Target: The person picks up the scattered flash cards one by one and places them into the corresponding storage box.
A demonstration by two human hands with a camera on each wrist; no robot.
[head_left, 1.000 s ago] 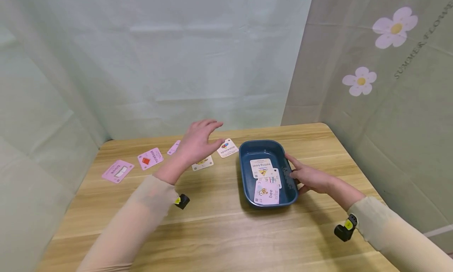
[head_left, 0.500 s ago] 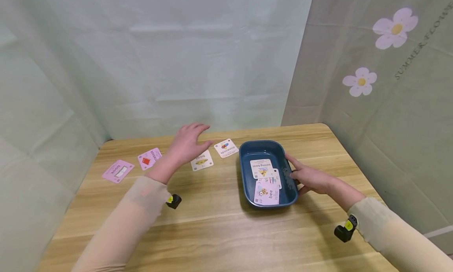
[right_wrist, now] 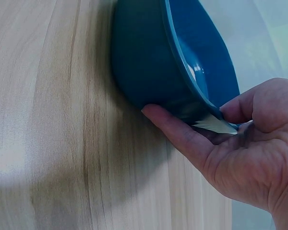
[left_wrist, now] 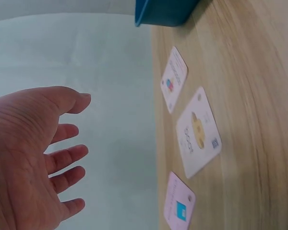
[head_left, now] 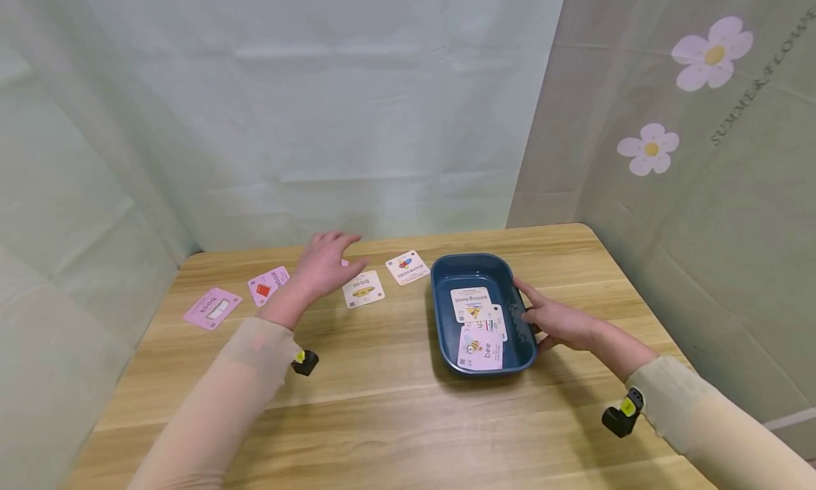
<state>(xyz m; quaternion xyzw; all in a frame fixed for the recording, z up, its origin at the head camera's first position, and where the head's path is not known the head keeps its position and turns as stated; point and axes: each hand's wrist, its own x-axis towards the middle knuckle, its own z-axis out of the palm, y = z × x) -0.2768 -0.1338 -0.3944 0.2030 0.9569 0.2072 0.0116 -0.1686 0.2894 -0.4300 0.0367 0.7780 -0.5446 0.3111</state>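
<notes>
My left hand (head_left: 324, 265) hovers above the table's back part with fingers spread and nothing in it; the left wrist view shows the empty palm (left_wrist: 24, 158). Beneath and beside it lie the boat card (head_left: 363, 289) and a pink card with a blue picture (left_wrist: 180, 206), partly hidden by the hand in the head view. My right hand (head_left: 564, 322) grips the right wall of the blue tray (head_left: 444, 334), thumb at the rim and fingers against the outside. Inside the tray, the sailing boat card (head_left: 470, 303), the bee card (head_left: 481, 348) and another card overlap.
The spaceship card (head_left: 407, 267) lies left of the tray. Towards the table's left side are the red notebook card (head_left: 266, 287) and the book card (head_left: 212, 308). A pale curtain (head_left: 350, 122) hangs behind the table (head_left: 395, 419).
My left hand has moved left, away from the spaceship and boat cards, uncovering them more and covering part of the pink cards' area. The right hand and tray have stayed put.
</notes>
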